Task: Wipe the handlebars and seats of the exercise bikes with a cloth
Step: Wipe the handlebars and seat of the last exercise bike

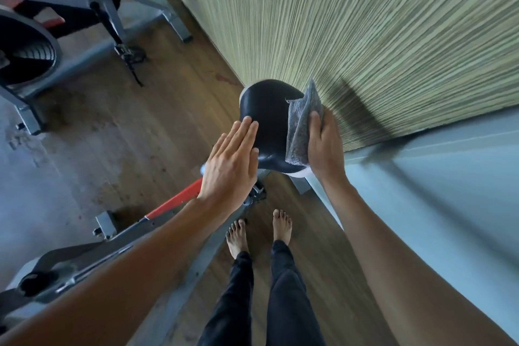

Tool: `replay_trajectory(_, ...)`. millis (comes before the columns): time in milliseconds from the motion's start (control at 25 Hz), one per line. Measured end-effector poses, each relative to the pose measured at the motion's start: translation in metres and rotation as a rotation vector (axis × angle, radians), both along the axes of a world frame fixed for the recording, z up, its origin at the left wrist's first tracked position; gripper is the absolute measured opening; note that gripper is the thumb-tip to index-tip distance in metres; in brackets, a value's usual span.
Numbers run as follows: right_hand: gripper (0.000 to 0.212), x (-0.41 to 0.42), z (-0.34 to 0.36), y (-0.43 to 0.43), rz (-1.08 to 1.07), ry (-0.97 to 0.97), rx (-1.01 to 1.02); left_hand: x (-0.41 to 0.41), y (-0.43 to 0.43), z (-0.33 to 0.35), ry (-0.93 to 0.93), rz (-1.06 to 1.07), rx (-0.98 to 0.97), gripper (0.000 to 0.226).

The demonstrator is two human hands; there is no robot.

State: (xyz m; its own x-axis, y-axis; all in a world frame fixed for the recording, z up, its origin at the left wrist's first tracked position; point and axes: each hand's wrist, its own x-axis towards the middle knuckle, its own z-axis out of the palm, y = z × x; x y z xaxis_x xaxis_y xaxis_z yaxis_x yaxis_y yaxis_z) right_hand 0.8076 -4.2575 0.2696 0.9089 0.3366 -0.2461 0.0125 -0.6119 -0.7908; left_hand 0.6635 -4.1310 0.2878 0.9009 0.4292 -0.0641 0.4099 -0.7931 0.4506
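A black bike seat (266,115) stands in the middle of the view on a grey and red bike frame (174,202). My left hand (231,166) lies flat with straight fingers against the seat's left side. My right hand (323,146) grips a grey cloth (302,123) and presses it onto the seat's right side. The cloth's top corner sticks up past the seat edge. The handlebars of this bike are out of view.
A second exercise bike (70,0) with a grey frame, flywheel and pedal stands at the upper left. A striped green wall (365,22) runs close behind the seat, with a pale ledge (435,166) to the right. My bare feet (258,230) stand on the wooden floor.
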Motion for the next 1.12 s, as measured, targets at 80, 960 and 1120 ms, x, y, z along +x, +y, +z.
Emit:
replay_trajectory(80,0.048,0.009,0.005,0.009,0.014,0.021,-0.092,0.003,-0.006,0.001,-0.013,-0.027,0.049,0.049)
replay_trajectory(960,0.036,0.068,0.015,0.129,0.908,-0.239,-0.518,0.012,-0.028,0.001,0.005,0.273,0.087,0.050)
replay_trajectory(1120,0.044,0.087,0.018,0.103,0.743,0.056,-0.387,0.011,-0.026,0.002,-0.001,0.266,0.082,0.050)
